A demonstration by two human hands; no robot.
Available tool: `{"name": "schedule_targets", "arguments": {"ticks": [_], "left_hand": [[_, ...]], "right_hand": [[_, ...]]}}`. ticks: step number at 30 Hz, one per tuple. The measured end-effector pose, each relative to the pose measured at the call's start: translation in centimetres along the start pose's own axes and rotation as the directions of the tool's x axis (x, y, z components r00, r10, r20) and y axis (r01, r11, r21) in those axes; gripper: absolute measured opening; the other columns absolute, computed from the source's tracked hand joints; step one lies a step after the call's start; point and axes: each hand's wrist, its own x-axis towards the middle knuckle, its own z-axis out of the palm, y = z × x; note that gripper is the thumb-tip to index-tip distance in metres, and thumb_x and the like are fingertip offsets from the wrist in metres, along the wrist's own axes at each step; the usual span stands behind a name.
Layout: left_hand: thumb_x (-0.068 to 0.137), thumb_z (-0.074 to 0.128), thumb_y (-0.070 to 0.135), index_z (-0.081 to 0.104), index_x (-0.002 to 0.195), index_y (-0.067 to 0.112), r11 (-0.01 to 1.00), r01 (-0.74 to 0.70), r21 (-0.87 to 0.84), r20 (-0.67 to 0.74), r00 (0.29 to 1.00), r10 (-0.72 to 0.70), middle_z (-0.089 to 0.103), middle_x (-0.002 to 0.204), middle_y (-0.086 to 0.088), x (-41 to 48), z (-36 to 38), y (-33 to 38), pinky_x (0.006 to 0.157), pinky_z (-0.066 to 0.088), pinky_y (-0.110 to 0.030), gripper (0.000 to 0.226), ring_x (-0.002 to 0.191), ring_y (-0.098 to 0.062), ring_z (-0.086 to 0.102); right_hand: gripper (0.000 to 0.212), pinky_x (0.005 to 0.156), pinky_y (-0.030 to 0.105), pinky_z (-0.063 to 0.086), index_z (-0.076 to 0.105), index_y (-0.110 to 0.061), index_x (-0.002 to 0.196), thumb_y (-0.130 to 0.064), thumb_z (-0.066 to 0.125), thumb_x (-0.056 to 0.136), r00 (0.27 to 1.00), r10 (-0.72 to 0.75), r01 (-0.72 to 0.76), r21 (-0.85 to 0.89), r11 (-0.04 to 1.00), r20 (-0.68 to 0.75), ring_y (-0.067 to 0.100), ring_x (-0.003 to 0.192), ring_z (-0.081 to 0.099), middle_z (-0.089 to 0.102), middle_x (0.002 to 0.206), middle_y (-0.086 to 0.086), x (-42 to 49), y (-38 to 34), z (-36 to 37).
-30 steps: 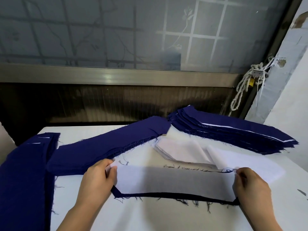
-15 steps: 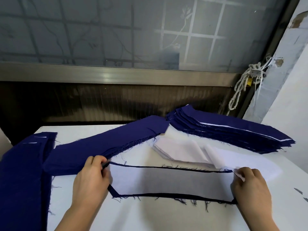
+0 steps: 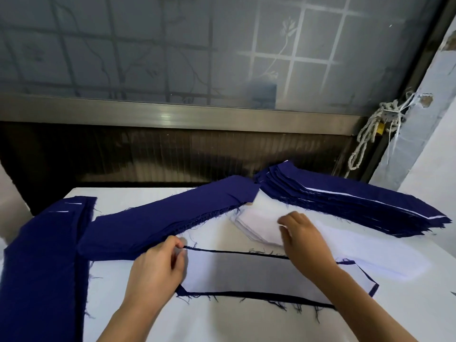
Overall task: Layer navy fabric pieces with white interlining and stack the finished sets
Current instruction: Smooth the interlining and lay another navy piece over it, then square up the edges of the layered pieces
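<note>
The left hand (image 3: 158,265) pinches the nine o'clock end of the navy piece (image 3: 271,296), which lies flat at the table's (image 3: 222,324) six o'clock under white interlining (image 3: 246,272). At its twelve o'clock, the right hand (image 3: 304,239) sets bent fingers on the interlining pile (image 3: 256,225). I cannot tell whether it grips a sheet.

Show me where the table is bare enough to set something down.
Bare: the near table strip below the layered set, and the far-left corner between the left navy stack and middle navy pile. Crowded: mid-back, where interlining pile, right hand and right navy stack meet.
</note>
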Motion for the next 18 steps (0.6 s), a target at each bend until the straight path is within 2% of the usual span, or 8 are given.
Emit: {"name": "schedule_targets", "arguments": {"ticks": [2,4,7,9,10,13,16,18], "left_hand": [[0.092,0.063,0.028,0.057,0.088,0.032,1.000,-0.001,-0.009,0.007,1.000,0.001,0.060,0.062,0.021,-0.1,0.0,-0.1,0.050,0.045,-0.026,0.008,0.057,-0.004,0.057],[0.093,0.061,0.029,0.055,0.086,0.033,1.000,0.006,-0.010,0.017,1.000,-0.006,0.060,0.062,0.020,-0.1,0.0,-0.4,0.052,0.047,-0.027,0.010,0.058,-0.004,0.057],[0.094,0.058,0.030,0.054,0.083,0.033,1.000,0.016,-0.011,0.036,0.999,-0.016,0.061,0.062,0.022,-0.1,0.1,-0.6,0.051,0.044,-0.024,0.012,0.059,-0.003,0.057],[0.094,0.057,0.029,0.053,0.082,0.034,1.000,0.024,-0.020,0.044,0.999,-0.023,0.061,0.071,0.030,0.1,0.2,-0.6,0.049,0.038,-0.020,0.013,0.062,-0.002,0.057],[0.093,0.057,0.029,0.053,0.081,0.034,0.999,0.028,-0.022,0.046,0.999,-0.027,0.060,0.073,0.034,0.1,0.2,-0.5,0.048,0.035,-0.018,0.014,0.064,-0.001,0.057],[0.093,0.059,0.030,0.053,0.080,0.034,0.999,0.048,-0.017,0.040,0.998,-0.047,0.060,0.062,0.024,0.1,0.3,-0.5,0.049,0.037,-0.018,0.015,0.059,-0.003,0.057],[0.092,0.059,0.031,0.053,0.080,0.035,0.998,0.060,-0.027,0.036,0.998,-0.059,0.061,0.064,0.024,0.0,0.4,-0.5,0.049,0.038,-0.017,0.014,0.062,-0.003,0.058],[0.092,0.059,0.031,0.053,0.079,0.035,0.997,0.065,-0.032,0.044,0.997,-0.064,0.061,0.076,0.033,0.1,0.4,-0.5,0.049,0.036,-0.016,0.015,0.070,0.001,0.059]], "right_hand": [[0.020,0.081,0.029,0.050,0.059,-0.014,0.114,-0.019,0.049,0.098,0.987,0.014,-0.009,-0.036,0.999,0.158,0.018,0.095,0.057,0.059,0.110,0.002,2.3,-0.7,1.6],[0.015,0.077,0.026,0.046,0.057,-0.012,0.107,-0.013,0.049,0.095,0.955,0.087,-0.045,-0.151,0.988,0.285,0.021,0.093,0.058,0.057,0.108,0.005,4.0,-1.3,2.7],[0.015,0.072,0.024,0.038,0.056,-0.009,0.101,-0.005,0.047,0.090,0.931,0.167,-0.091,-0.238,0.967,0.324,0.023,0.093,0.057,0.056,0.104,0.007,5.1,-1.2,3.4],[0.015,0.071,0.025,0.040,0.058,-0.009,0.098,-0.006,0.045,0.090,0.930,0.183,-0.111,-0.229,0.967,0.320,0.023,0.088,0.056,0.058,0.100,0.008,5.2,-0.8,3.5],[0.015,0.070,0.026,0.042,0.059,-0.009,0.094,-0.007,0.044,0.090,0.931,0.190,-0.134,-0.194,0.972,0.310,0.022,0.085,0.055,0.059,0.096,0.008,5.2,-0.5,3.5],[0.018,0.072,0.030,0.048,0.063,-0.009,0.086,-0.008,0.045,0.090,0.924,0.256,-0.267,0.000,0.964,0.282,0.020,0.079,0.056,0.063,0.085,0.005,4.9,0.5,3.2],[0.019,0.067,0.024,0.049,0.068,-0.013,0.084,-0.009,0.050,0.089,0.888,0.344,-0.413,0.200,0.889,0.306,0.016,0.077,0.059,0.067,0.083,0.000,4.5,1.1,2.8],[0.021,0.061,0.019,0.045,0.070,-0.017,0.081,-0.009,0.052,0.087,0.859,0.395,-0.491,0.307,0.815,0.325,0.012,0.076,0.060,0.067,0.081,-0.003,4.3,1.3,2.6]]}}
